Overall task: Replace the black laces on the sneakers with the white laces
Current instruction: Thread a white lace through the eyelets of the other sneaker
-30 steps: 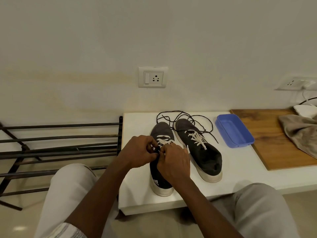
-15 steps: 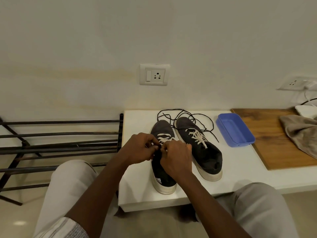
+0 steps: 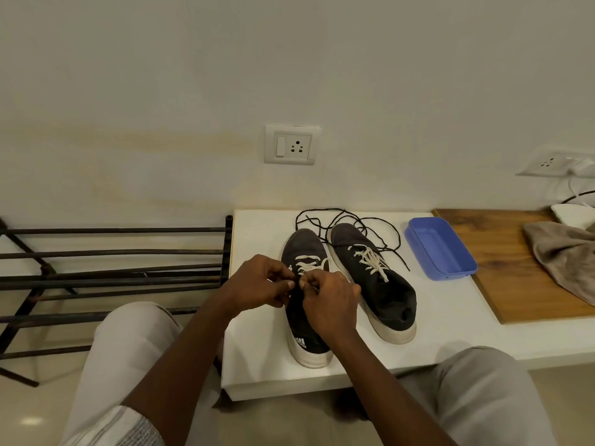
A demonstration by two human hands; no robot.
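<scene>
A dark grey canvas sneaker (image 3: 304, 246) stands on the white tabletop (image 3: 257, 233). The left hand (image 3: 257, 284) and right hand (image 3: 331, 300) each pinch its white flat lace (image 3: 306, 267), fingertips close together. At three o'clock, a matching white-laced sneaker (image 3: 386, 291); at twelve o'clock, loose black laces (image 3: 363, 222).

Left hand (image 3: 257, 284) and right hand (image 3: 331, 304) parted slightly, pinching white lace (image 3: 306, 264).

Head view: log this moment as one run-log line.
near sneaker: being laced | left hand: pinches white lace | right hand: pinches white lace | other sneaker: white-laced | black laces: loose on table
</scene>
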